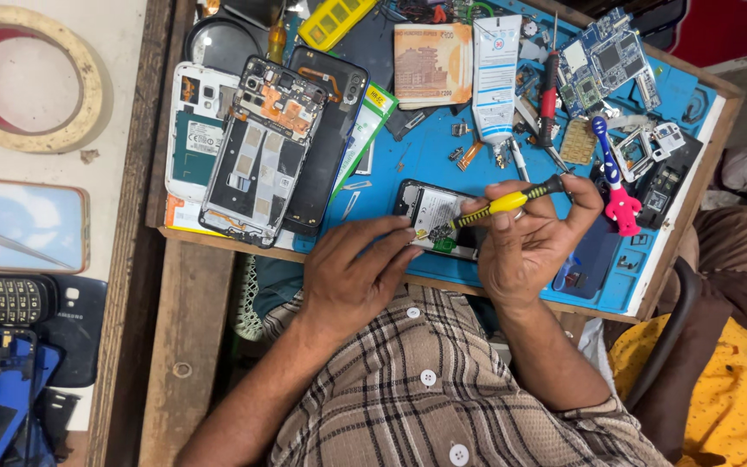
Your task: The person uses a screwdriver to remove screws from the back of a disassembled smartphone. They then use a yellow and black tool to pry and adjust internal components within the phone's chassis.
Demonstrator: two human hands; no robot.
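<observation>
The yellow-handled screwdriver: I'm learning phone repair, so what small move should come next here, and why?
Probably a slight turn of the yellow-and-black screwdriver in place. Its tip sits on the lower edge of the small opened black phone on the blue work mat; the right hand pinches the handle, and the left hand steadies the phone. Whether the tip sits in a screw is too small to tell.

White tube package (494, 78) beside orange-tan flat packet (432, 62), top centre.
</observation>
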